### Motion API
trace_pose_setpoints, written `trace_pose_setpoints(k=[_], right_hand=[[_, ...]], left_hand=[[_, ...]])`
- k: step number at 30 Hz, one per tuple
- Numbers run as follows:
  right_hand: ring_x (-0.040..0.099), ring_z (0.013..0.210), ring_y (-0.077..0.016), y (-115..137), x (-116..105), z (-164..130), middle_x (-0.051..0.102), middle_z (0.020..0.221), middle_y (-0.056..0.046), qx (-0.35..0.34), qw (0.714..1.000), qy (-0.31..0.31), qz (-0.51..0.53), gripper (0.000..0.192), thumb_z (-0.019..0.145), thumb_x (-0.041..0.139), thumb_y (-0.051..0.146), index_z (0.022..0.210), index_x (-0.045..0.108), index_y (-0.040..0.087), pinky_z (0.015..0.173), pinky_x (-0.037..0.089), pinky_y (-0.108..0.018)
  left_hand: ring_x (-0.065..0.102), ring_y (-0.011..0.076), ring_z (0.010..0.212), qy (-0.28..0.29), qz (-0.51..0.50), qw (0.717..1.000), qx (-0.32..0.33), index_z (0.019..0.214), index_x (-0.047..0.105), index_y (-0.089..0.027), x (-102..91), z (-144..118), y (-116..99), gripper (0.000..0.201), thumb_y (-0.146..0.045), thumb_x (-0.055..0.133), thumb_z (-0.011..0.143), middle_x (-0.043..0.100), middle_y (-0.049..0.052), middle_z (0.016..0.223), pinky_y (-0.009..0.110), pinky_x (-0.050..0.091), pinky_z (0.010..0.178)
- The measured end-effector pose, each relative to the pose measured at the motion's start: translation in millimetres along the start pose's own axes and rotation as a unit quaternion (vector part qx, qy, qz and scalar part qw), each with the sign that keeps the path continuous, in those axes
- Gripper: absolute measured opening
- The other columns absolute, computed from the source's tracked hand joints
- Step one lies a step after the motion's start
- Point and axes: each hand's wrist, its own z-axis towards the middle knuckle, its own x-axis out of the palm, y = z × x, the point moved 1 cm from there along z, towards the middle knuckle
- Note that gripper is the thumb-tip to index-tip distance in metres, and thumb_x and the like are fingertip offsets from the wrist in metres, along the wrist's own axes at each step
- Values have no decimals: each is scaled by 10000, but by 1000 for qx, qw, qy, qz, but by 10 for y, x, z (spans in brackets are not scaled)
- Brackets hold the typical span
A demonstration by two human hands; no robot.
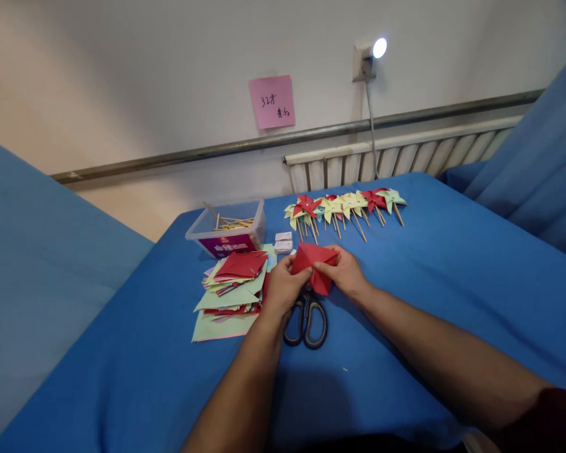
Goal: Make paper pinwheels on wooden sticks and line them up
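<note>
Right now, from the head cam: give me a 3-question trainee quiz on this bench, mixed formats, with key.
1. True or false: both hands hold the red paper piece.
2. Multiple choice: the scissors lie A) inside the plastic box, B) on the blue cloth below the hands, C) on the paper stack.
3. Fill in: the row of finished pinwheels lies on the far side of the table, near the ____.

Key
1. True: left hand and right hand both grip it.
2. B.
3. Radiator.
</note>
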Motion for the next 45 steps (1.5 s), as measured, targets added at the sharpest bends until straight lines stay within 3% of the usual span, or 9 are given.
trace_pose_setpoints(k=[2,4,8,32,37,39,41,45], right_hand=[[642,687,-151,10,28,-19,705,784,11,4,998,-39,53,373,575,832,287,854,604,192,722,508,-303],[648,697,-152,10,43,-32,711,793,10,6,994,-63,92,381,579,837,297,867,612,192,738,506,-304],[652,705,-150,-17,49,-38,719,807,6,10,990,-74,122,388,570,848,293,868,624,189,750,506,-302],[636,676,-139,-52,60,-58,692,776,25,13,993,-50,102,379,589,837,326,849,592,198,729,513,-300],[633,734,-158,20,32,-89,684,818,2,-22,998,-37,35,359,720,729,400,1005,607,217,736,507,-304],[623,779,-161,44,21,-110,672,872,-13,-60,998,-29,-10,385,776,670,391,1115,585,229,755,504,-306],[611,839,-160,59,14,-129,647,1049,-46,-99,994,-21,-45,445,802,632,341,1227,529,252,784,503,-318],[576,1033,-193,98,10,-160,471,1363,-69,-187,969,-4,-162,579,767,589,169,1313,475,326,844,496,-362]], left_hand=[[663,153,710,-8,-104,993,-55,962,656,-174,51,-30,42,386,-205,798,604,735,34,870,272,519,685],[662,147,728,27,-171,979,-106,940,667,-160,104,-58,90,335,-223,794,636,729,41,867,264,522,685],[639,123,672,26,-225,965,-132,793,664,-141,152,-81,135,225,-197,805,627,706,21,752,230,506,633],[611,108,572,-27,-189,974,-121,695,644,-118,143,-77,137,250,-195,836,554,672,17,626,224,501,593],[619,118,569,-27,-217,971,-100,699,646,-115,103,-48,91,211,-169,807,574,688,27,647,233,503,594],[633,129,588,-32,-231,968,-93,727,660,-115,67,-25,60,193,-151,789,587,704,34,678,244,516,617],[653,144,623,-44,-245,964,-93,760,671,-116,28,-3,28,188,-129,769,599,721,42,724,258,531,634],[662,150,628,-71,-259,958,-103,770,666,-121,-36,22,-25,178,-101,745,612,725,41,737,259,538,611]])
